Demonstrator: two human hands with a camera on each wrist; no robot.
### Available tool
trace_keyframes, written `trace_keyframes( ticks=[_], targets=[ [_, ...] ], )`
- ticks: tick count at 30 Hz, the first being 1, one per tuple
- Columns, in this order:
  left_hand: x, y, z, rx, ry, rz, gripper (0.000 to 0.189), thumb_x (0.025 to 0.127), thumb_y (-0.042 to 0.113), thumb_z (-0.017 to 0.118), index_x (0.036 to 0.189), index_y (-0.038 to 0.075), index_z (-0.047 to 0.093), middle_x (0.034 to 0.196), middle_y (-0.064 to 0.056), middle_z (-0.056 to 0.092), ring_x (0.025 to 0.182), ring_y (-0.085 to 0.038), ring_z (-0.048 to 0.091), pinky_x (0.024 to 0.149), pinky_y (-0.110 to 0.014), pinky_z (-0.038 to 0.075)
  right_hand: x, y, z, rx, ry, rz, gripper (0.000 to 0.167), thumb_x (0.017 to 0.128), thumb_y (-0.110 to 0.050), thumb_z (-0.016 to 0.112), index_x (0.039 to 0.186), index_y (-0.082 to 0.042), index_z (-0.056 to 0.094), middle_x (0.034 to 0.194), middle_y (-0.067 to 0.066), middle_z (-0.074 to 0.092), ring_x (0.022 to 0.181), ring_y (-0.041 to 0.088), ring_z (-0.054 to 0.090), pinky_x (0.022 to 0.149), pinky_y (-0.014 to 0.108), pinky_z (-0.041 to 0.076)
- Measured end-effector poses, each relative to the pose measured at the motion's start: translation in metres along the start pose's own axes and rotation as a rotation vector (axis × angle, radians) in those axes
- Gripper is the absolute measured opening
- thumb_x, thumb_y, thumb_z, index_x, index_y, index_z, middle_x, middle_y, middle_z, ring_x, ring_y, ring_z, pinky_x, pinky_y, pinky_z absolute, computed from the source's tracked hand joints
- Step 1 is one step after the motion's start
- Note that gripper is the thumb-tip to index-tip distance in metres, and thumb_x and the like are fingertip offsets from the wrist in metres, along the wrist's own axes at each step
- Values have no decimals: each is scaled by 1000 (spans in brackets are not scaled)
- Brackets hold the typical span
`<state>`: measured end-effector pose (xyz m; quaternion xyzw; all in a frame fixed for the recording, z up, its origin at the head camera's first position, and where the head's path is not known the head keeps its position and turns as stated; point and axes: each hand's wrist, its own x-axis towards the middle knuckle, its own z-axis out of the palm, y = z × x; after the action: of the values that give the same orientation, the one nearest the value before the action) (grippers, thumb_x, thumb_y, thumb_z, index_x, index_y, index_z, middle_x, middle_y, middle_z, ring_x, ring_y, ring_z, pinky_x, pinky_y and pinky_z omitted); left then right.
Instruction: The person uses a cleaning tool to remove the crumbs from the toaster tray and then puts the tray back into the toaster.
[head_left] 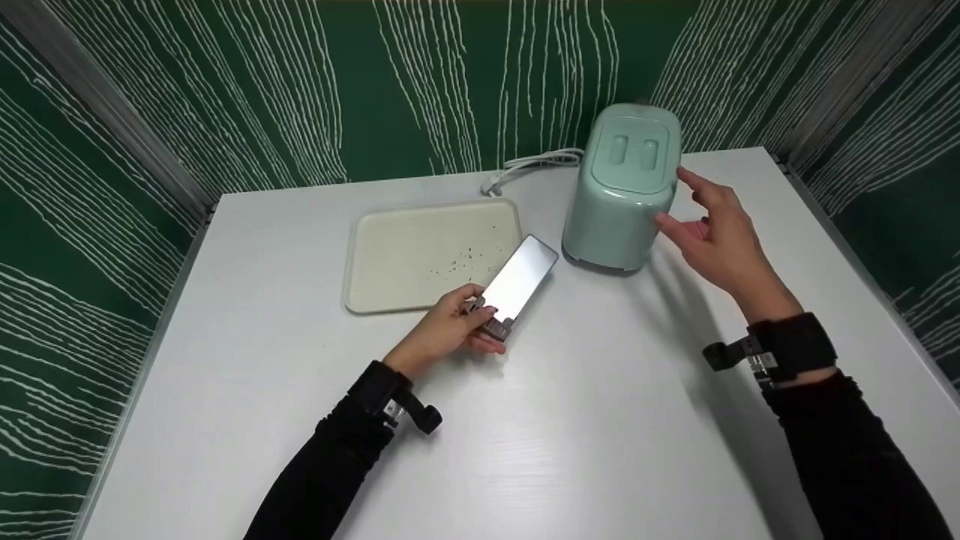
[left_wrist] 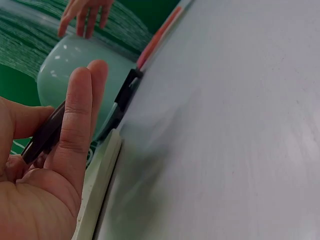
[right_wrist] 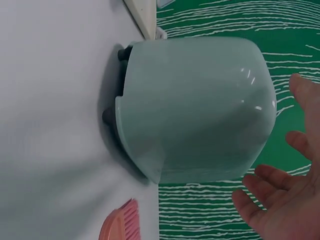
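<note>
My left hand [head_left: 454,324] pinches the end of a crumb tray [head_left: 520,279], a flat rectangle with a shiny metal face and a dark end piece. Thumb on top and fingers beneath, it holds this over the right front corner of a cream serving tray [head_left: 390,262] sprinkled with dark crumbs. In the left wrist view two fingers extend past the dark edge. A mint-green toaster [head_left: 611,225] with its lid on stands at the back right. Beside its right side is my right hand [head_left: 724,240], fingers spread and holding nothing; contact with the toaster is unclear.
A pink brush [right_wrist: 120,222] lies on the table by the toaster, mostly hidden behind the right hand in the head view. The toaster's white cord and plug [head_left: 491,185] lie behind the cream tray. Green patterned panels [head_left: 405,90] enclose the white table [head_left: 585,420].
</note>
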<state>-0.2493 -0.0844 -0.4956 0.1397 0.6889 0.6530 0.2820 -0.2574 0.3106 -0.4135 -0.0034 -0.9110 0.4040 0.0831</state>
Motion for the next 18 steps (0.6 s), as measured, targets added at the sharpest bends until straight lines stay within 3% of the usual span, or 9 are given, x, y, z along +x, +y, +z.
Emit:
trace_keyframes(
  ticks=[5,7,9,12,14,18],
  targets=[
    [4,-5,11,-21,4,-62,30,112,9,55,141,2,49,110,-27,76,79,-21,83,86,-39,67,3,-10,5,-93,-8,13,83,99,-68,65,168,-50,23,179,10,19,116,39,69,108,79,37],
    [5,-6,17,-19,7,-83,32,112,9,55,143,2,48,109,-28,77,78,-20,83,84,-37,67,5,-13,7,-116,-3,8,82,99,-68,64,167,-52,23,180,8,14,111,41,71,103,78,40],
    [7,-7,22,-17,14,-102,34,112,9,56,145,3,48,106,-29,77,75,-19,82,79,-36,67,8,-14,10,-108,5,-27,80,101,-62,66,169,-47,25,180,12,12,127,44,66,105,76,43],
    [13,-10,32,-35,-3,-109,34,111,9,57,143,2,48,104,-32,77,70,-15,80,72,-35,67,14,-16,15,-71,-7,-72,79,104,-52,69,170,-39,28,179,18,11,150,48,46,110,69,49],
    [16,-13,39,-70,-12,-114,30,111,7,56,139,2,48,104,-34,77,67,-15,79,68,-34,67,18,-17,18,-57,-25,-77,79,104,-50,69,170,-37,28,179,20,8,161,49,27,115,73,44],
    [22,-17,51,-157,-1,-142,18,111,5,56,127,4,49,105,-34,76,66,-17,79,63,-33,66,23,-17,22,-61,-53,-56,82,103,-57,67,170,-38,26,180,19,2,165,49,17,124,75,28]
  ],
)
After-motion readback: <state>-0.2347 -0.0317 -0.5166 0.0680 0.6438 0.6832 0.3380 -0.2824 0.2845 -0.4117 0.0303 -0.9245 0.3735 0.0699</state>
